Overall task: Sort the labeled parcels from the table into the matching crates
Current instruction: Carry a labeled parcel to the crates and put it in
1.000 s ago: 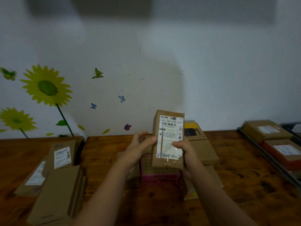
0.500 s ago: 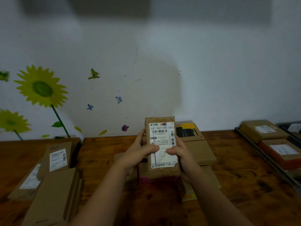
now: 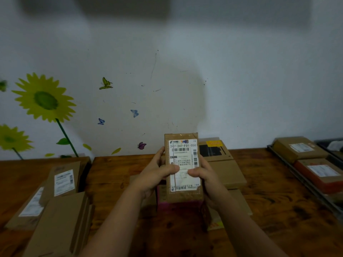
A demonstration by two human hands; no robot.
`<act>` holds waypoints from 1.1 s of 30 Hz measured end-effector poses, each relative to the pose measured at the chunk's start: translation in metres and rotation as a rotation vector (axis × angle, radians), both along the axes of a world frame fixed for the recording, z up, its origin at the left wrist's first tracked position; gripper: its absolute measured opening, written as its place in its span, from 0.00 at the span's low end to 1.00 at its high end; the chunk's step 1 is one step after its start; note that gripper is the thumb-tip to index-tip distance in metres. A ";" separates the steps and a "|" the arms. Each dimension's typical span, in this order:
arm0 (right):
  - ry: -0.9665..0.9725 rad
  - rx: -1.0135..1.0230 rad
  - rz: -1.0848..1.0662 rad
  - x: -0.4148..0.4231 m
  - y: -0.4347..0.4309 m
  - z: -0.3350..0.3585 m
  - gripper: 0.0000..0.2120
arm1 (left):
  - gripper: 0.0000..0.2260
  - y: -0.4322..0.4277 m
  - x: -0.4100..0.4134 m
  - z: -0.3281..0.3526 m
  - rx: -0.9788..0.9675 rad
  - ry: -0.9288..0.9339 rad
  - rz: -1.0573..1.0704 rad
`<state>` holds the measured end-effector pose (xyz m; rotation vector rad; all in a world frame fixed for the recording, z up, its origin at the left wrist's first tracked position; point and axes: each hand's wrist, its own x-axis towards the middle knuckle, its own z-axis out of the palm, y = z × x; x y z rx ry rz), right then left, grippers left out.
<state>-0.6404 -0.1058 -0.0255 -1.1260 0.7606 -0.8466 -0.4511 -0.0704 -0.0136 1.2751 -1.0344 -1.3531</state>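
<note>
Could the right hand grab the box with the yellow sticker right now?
Probably not yet. The right hand grips the labeled parcel with the left hand. The box with the yellow sticker lies behind it, nothing on top, so a freed hand likely could.

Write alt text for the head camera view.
A left hand and right hand hold a brown parcel upright, white label facing the camera, over a wooden table. Other boxes lie either side; a sunflower sticker decorates the wall.
</note>
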 end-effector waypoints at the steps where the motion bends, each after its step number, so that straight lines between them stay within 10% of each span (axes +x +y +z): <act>1: 0.016 -0.001 0.005 0.000 -0.001 -0.001 0.37 | 0.48 0.000 0.001 -0.001 -0.006 0.001 -0.006; 20: 0.203 -0.093 0.063 0.016 -0.004 -0.002 0.51 | 0.49 0.006 0.030 -0.018 -0.068 0.061 -0.059; 33: 0.156 0.085 -0.250 -0.012 0.048 -0.033 0.34 | 0.16 0.000 -0.013 -0.050 0.196 0.268 -0.157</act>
